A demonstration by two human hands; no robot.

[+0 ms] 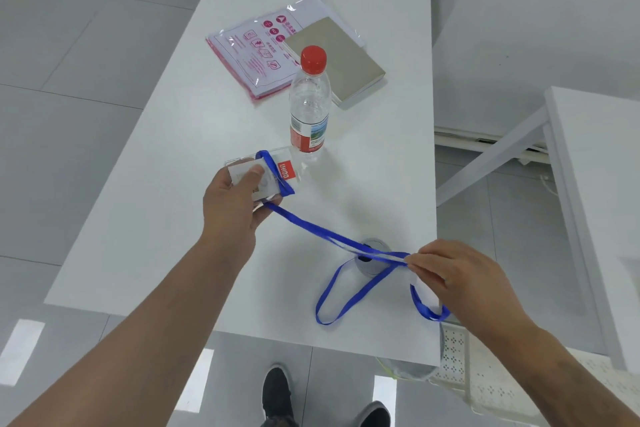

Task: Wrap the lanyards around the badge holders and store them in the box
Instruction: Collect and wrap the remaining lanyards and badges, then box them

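My left hand (232,204) grips a clear badge holder (266,173) with a white card and a red label, held above the white table (194,156). A blue lanyard (311,229) crosses the holder once, then runs down to the right. My right hand (460,277) pinches the doubled strap near the table's front right. Beyond the pinch, the strap hangs in two loops over the table's front edge. No box is in view.
A water bottle (309,104) with a red cap stands just behind the badge holder. Farther back lie a grey notebook (336,59) and a clear plastic bag with pink print (256,48). A round grey cable port (372,258) sits under the strap. A second white table (595,163) stands to the right.
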